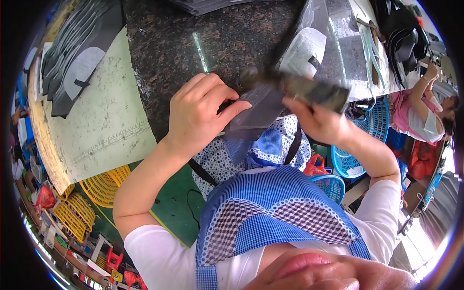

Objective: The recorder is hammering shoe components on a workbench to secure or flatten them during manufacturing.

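A dark grey, flexible panel (256, 112) lies over the front edge of the speckled stone slab. My left hand (200, 108) is at its left edge, fingers curled and thumb laid on the panel. My right hand (319, 123) is closed around a hammer (316, 92), smeared by motion and held just above the panel's right side. Beyond the hammer lies a dark piece with a white rounded patch (303, 50) and a small black tab; the hammer hides how it meets the panel.
On the left board (111, 106) lies a fanned stack of dark panels (87, 43). More dark sheets (208, 5) rest at the slab's (164, 53) far edge. Pale strips (369, 53) hang at right, above a blue basket (377, 121). Yellow baskets (104, 186) stand lower left. Another person (418, 113) sits far right.
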### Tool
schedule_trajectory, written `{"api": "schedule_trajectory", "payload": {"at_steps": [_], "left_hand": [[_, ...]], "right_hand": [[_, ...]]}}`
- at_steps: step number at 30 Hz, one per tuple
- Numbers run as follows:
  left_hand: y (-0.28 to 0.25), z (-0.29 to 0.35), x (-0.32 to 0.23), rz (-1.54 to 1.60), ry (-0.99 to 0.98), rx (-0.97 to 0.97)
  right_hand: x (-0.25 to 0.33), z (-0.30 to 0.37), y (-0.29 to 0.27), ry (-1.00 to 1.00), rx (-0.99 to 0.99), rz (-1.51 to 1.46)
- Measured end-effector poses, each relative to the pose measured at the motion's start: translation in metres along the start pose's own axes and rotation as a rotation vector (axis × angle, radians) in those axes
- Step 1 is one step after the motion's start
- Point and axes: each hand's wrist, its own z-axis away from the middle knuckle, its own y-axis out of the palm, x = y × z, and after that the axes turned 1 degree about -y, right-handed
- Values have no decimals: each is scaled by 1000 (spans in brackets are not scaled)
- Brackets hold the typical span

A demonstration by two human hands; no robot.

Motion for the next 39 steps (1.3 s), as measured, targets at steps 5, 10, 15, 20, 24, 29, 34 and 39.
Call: {"api": "schedule_trajectory", "payload": {"at_steps": [5, 10, 15, 20, 24, 29, 34, 39], "left_hand": [[5, 8, -2, -84, 61, -88], [6, 16, -15, -244, 119, -108], [5, 12, -19, -372, 214, -87], [-10, -9, -26, -377, 144, 34], [11, -59, -55, -302, 95, 39], [52, -79, -45, -116, 161, 247], [-73, -144, -74, 314, 298, 70], [-119, -202, -70, -576, 281, -276]], "right_hand": [[-1, -7, 0, -76, -46, 76], [8, -3, 2, -201, 24, 126], [15, -7, -2, -215, -50, 60], [-17, 3, -20, 60, -350, 60], [-48, -14, -52, 340, -865, -550], [-84, 4, -46, 449, -997, -827], [-79, 16, -43, 428, -992, -746], [-71, 0, -39, 395, -902, -760]]}}
